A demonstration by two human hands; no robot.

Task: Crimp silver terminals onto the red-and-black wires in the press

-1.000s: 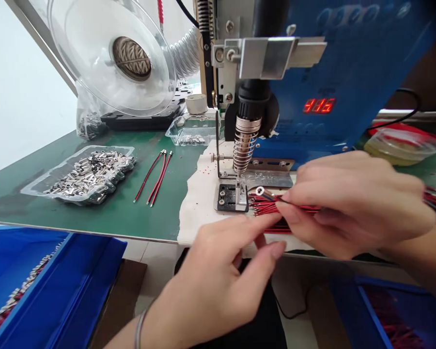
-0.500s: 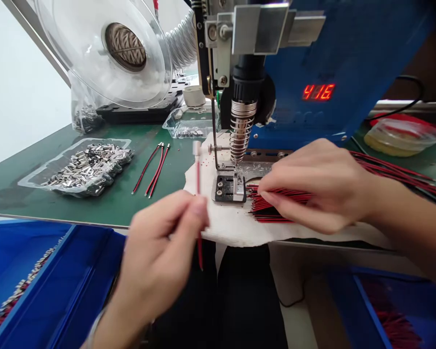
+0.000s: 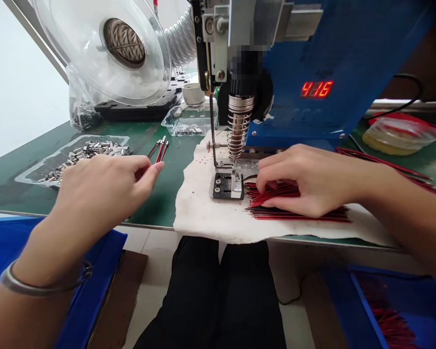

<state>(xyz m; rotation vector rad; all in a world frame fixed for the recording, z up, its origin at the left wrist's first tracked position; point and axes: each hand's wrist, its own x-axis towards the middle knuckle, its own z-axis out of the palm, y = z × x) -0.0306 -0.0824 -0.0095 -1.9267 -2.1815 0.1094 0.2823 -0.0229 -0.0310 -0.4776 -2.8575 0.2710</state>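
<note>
My left hand (image 3: pixel 111 186) is at the left of the table, thumb and forefinger pinched on a red wire with a metal terminal on its end. Other terminal-tipped red wires (image 3: pixel 165 149) lie right there, partly covered by the fingers. My right hand (image 3: pixel 300 182) rests on a pile of red and black wires (image 3: pixel 276 213), its thumb and fingers curled round some of the red ones. Just left of that pile is the press's small black base plate (image 3: pixel 223 186), under a spring-wrapped ram (image 3: pixel 239 126).
A clear tray of metal terminals (image 3: pixel 32 175) sits beyond my left hand. A smaller clear tray (image 3: pixel 170 123) stands farther back. The blue machine (image 3: pixel 287 116) shows a red display. White cloth (image 3: pixel 203 213) covers the table's front. Blue bins (image 3: pixel 366 310) are below on both sides.
My left hand has carried the terminal-tipped wire leftward, from in front of the press to the wires on the table. My right hand has spread its fingers lower over the wire pile.
</note>
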